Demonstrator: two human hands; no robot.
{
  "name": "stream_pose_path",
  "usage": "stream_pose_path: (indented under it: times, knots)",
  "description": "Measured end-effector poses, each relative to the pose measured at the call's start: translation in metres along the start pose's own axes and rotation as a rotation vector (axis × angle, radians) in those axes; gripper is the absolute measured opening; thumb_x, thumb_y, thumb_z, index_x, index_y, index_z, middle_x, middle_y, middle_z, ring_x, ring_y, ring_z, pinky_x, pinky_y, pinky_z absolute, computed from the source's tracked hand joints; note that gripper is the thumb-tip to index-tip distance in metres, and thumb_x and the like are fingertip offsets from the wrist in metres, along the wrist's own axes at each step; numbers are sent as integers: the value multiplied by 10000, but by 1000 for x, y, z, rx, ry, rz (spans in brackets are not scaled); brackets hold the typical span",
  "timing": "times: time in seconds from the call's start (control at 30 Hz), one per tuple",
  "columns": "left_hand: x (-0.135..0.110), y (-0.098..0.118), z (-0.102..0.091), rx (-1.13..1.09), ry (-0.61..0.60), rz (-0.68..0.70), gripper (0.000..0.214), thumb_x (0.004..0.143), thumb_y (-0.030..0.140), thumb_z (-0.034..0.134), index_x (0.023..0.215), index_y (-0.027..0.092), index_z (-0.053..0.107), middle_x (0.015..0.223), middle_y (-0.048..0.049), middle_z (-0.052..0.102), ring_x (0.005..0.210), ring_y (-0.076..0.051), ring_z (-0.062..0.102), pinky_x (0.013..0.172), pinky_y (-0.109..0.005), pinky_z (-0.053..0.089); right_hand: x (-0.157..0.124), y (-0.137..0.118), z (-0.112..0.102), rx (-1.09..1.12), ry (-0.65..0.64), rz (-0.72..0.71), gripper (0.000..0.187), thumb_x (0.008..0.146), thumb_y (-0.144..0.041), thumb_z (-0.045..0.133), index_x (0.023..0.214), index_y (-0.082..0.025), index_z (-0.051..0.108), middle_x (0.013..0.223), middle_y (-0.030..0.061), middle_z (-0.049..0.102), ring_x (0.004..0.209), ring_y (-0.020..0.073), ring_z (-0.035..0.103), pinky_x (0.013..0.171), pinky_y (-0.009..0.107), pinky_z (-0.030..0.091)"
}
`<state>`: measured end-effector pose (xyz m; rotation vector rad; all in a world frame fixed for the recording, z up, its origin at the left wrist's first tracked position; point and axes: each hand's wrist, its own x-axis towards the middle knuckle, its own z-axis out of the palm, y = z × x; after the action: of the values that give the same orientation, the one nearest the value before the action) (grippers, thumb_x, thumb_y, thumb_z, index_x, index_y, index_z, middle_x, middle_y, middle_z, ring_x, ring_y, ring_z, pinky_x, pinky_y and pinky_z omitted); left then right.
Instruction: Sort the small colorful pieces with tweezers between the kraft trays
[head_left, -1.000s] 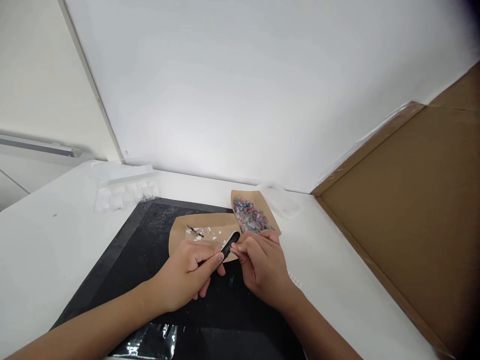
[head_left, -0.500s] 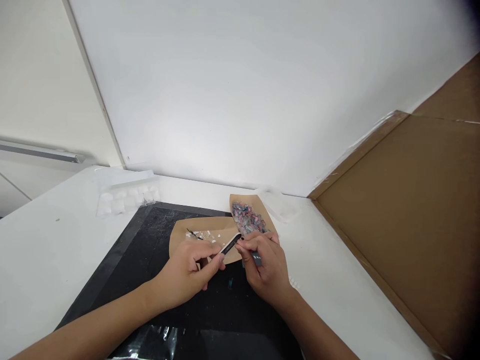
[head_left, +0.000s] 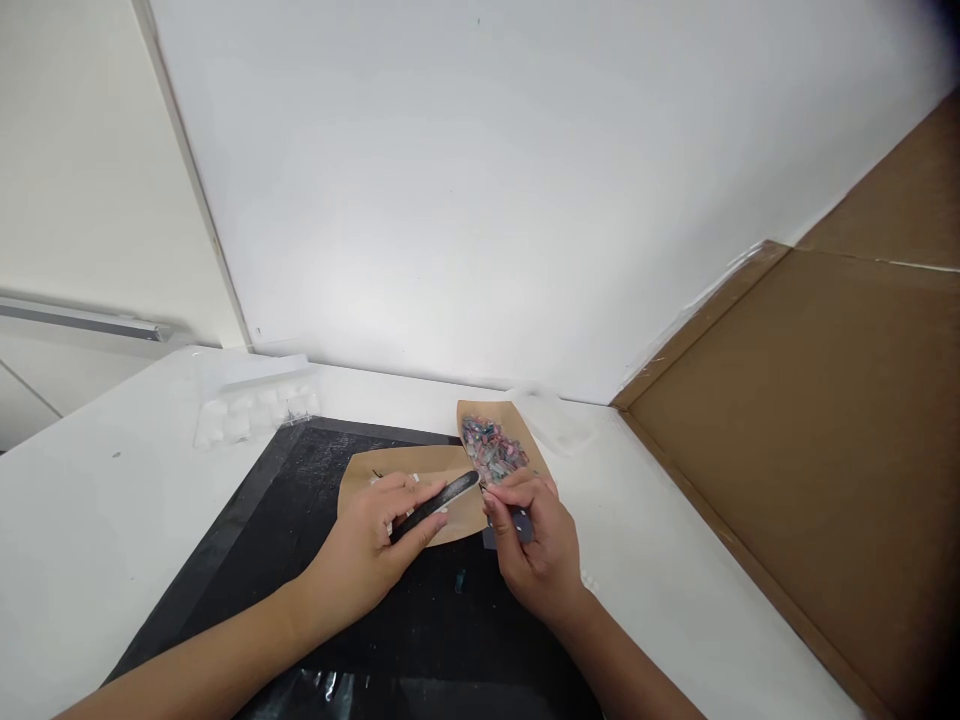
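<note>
My left hand (head_left: 379, 528) grips a slim black nail file (head_left: 439, 505) between thumb and fingers, its rounded end pointing up and right. Close to that end, my right hand (head_left: 529, 530) pinches something small and dark whose kind I cannot make out. Beneath both hands lies a brown paper tray (head_left: 352, 480) with small white bits in it, mostly hidden by my left hand. Behind my right hand stands a second brown paper tray (head_left: 469, 408), filled with small pink, teal and clear pieces (head_left: 495, 448).
A black mat (head_left: 420, 630) covers the white table (head_left: 645, 590); a small teal piece (head_left: 460, 580) lies on it. At back left sits a clear compartment box (head_left: 255, 405). Translucent plastic (head_left: 555, 425) rests near the wall. A cardboard panel (head_left: 817, 400) rises at the right.
The nail file has turned in my left hand, so its dark flat face shows more and its white edge less. My right fingertips are now slightly apart from its end.
</note>
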<state>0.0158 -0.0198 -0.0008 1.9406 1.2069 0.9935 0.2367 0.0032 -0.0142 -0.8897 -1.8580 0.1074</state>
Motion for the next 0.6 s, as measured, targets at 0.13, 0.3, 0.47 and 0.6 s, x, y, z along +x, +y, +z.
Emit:
stream_pose_path:
  times: [0.13, 0.3, 0.47, 0.6]
  knots:
    - [1, -4, -1, 0, 35, -37, 426, 958, 447, 698, 1375, 363, 687, 978, -31, 707, 855, -192, 618, 753, -281, 458, 0, -2, 0, 10, 12, -11, 99, 976, -151, 586, 968, -249, 572, 774, -3, 650, 688, 188, 627, 710, 387, 441]
    - [0, -10, 2, -21, 36, -44, 452, 923, 439, 738, 1366, 361, 693, 1041, -45, 719, 932, -223, 634, 800, -303, 485, 0, -4, 2, -12, -13, -36, 112, 978, -147, 589, 942, -251, 565, 755, -22, 646, 663, 179, 628, 713, 379, 422]
    - [-1, -11, 4, -37, 39, -55, 418, 896, 443, 761, 1293, 314, 733, 1059, -57, 728, 957, -238, 642, 878, -348, 521, -1, -5, 5, -6, -34, -22, 122, 981, -135, 588, 928, -242, 560, 782, -22, 661, 688, 169, 630, 721, 369, 399]
    - [-4, -8, 6, -114, 30, -101, 403, 879, 452, 767, 1241, 278, 733, 1108, -66, 723, 910, -223, 667, 754, -310, 577, -2, -4, 6, -22, -34, -19, 127, 984, -134, 587, 914, -238, 566, 775, -18, 662, 680, 165, 622, 710, 370, 381]
